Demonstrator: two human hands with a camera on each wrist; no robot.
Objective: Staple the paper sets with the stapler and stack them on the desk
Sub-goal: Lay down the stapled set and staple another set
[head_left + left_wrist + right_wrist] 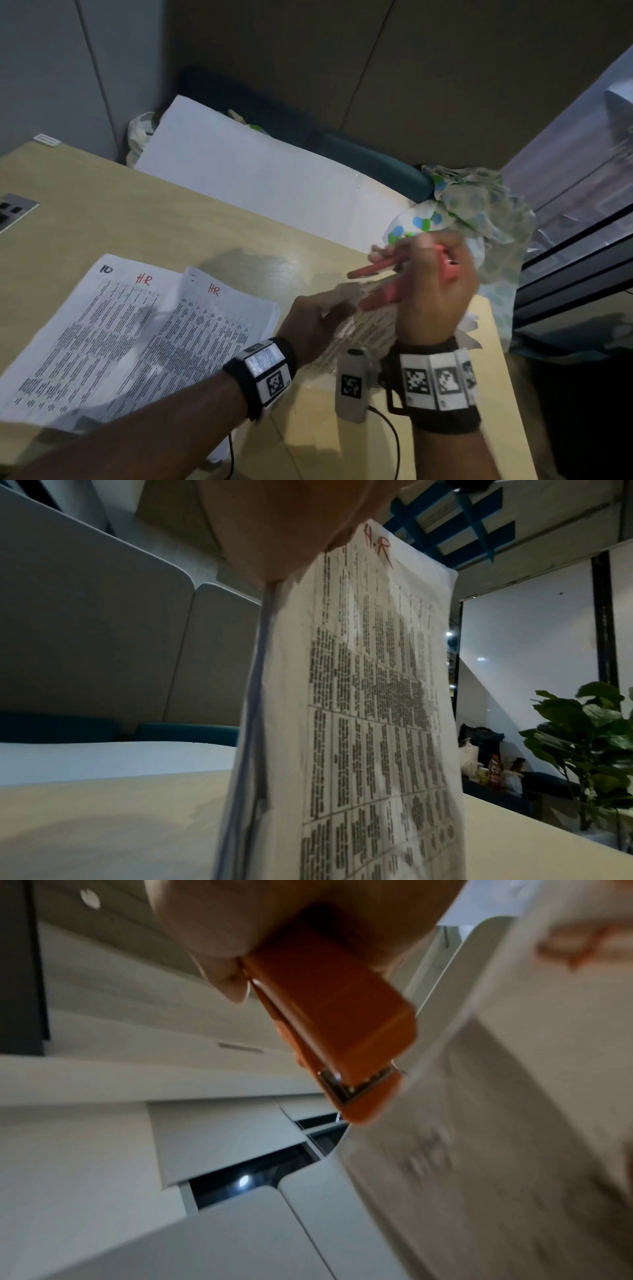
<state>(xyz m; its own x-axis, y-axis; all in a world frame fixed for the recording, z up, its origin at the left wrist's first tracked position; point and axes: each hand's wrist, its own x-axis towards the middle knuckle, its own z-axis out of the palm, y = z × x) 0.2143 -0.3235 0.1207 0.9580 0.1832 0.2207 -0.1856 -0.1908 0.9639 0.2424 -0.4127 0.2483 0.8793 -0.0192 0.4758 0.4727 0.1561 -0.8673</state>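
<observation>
My right hand (435, 287) grips a red-orange stapler (376, 270) above the desk's right side; its arms are spread apart, nose pointing left. In the right wrist view the stapler (339, 1020) juts from my palm beside a blurred printed sheet (496, 1096). My left hand (315, 318) pinches a set of printed papers (359, 325) by its top corner, held up next to the stapler's mouth. The left wrist view shows this paper set (369, 696) hanging from my fingers (281, 528), marked "HR" in red. Two more printed sheets (137, 329) lie flat on the desk (120, 212) at left.
A large white board (260, 171) leans past the desk's far edge. Crumpled dotted cloth (479, 212) lies at the right rear corner. A socket panel (13, 209) is set in the desk at far left. A cable (394, 442) runs near the front edge. A plant (589, 745) stands off to the right.
</observation>
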